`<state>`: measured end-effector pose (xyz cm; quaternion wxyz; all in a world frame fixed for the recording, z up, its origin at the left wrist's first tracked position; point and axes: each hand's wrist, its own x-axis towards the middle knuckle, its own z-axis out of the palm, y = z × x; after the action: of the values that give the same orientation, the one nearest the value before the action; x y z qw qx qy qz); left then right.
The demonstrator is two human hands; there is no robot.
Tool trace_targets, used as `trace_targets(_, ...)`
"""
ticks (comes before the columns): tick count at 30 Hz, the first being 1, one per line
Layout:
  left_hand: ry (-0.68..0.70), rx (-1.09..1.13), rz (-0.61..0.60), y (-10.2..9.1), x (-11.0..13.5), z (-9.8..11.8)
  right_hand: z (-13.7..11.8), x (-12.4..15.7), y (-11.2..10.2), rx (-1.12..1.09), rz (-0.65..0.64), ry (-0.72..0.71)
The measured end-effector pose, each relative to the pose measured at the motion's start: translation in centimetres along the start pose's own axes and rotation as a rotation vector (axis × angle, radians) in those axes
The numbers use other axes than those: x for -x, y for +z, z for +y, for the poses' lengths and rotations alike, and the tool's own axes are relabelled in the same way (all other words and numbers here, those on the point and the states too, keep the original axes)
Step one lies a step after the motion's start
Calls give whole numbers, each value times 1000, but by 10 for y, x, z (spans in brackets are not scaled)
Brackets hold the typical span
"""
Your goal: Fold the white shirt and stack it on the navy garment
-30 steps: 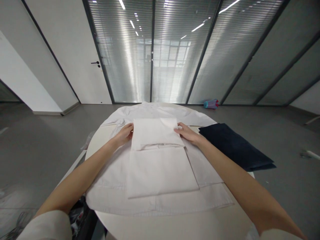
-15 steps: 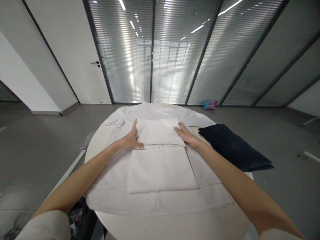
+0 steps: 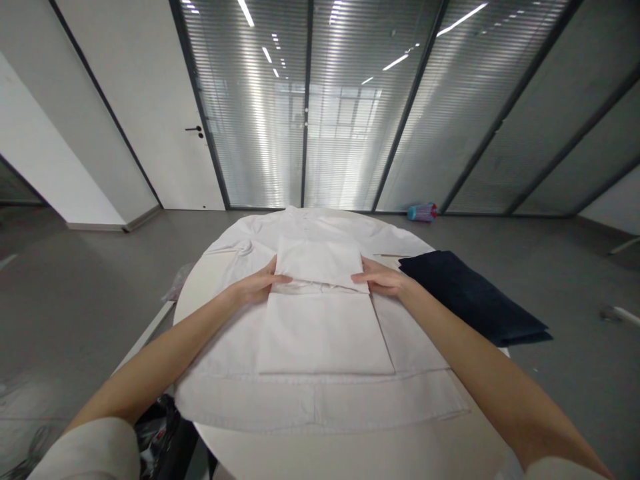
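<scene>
A folded white garment (image 3: 327,333) lies on the middle of a larger white garment (image 3: 250,403), which is spread over the round table. Its far part is doubled over into a flap (image 3: 320,260), whose near edge is slightly raised, showing creased cloth beneath. My left hand (image 3: 261,280) grips the flap's left side, thumb on top and the other fingers partly hidden at the edge. At the right side, my right hand (image 3: 383,275) holds the flap in the same way, thumb above and fingers around the edge.
A folded dark navy cloth (image 3: 473,297) lies at the table's right, overhanging its edge. The round cream table (image 3: 350,453) shows along the near side. Below on the left is a dark bag-like container (image 3: 163,433). A blue and pink object (image 3: 423,213) sits by the glass wall.
Both hands have slid a little toward me along the flap's sides. The flap's near edge is lifted more, and the folded garment's near edge has shifted slightly away from me.
</scene>
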<state>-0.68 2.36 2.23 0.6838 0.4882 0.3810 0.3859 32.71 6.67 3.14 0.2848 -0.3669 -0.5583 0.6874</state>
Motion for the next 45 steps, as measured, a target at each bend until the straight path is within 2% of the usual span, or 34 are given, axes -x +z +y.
trace_targets(3,29,-19,-57,2,4,3,-2,11,0,46,-38,-17)
trace_targets(8,26,-32,-98,0,3,5,6,24,1,76,14,-53)
trace_targets(10,3,-25,-92,-1,2,3,9,23,1,79,40,-56)
trace_targets(14,-56,-16,-5,-2,-3,-3,17,17,0,125,83,-27)
trace_targets(16,-77,-43,3,-3,-5,-4,19,15,-1,181,86,-69)
trace_targets(18,-64,-100,-41,-5,-5,-3,18,15,-1,290,94,-155)
trace_targets(21,35,-301,-108,-9,-3,3,14,20,0,505,119,-288)
trace_targets(25,244,-671,-48,-10,11,3,19,40,3,681,215,-379)
trace_targets(27,347,-774,-33,-8,24,-4,28,53,3,757,247,-399)
trace_targets(31,418,-894,-75,-1,51,-15,42,75,6,904,196,-500)
trace_targets(35,581,-1105,-175,1,59,-17,40,77,11,1026,182,-618)
trace_targets(39,709,-1188,-190,-2,52,-20,38,71,10,1104,167,-606)
trace_targets(45,766,-1136,-212,-13,43,-26,37,72,8,1167,192,-457)
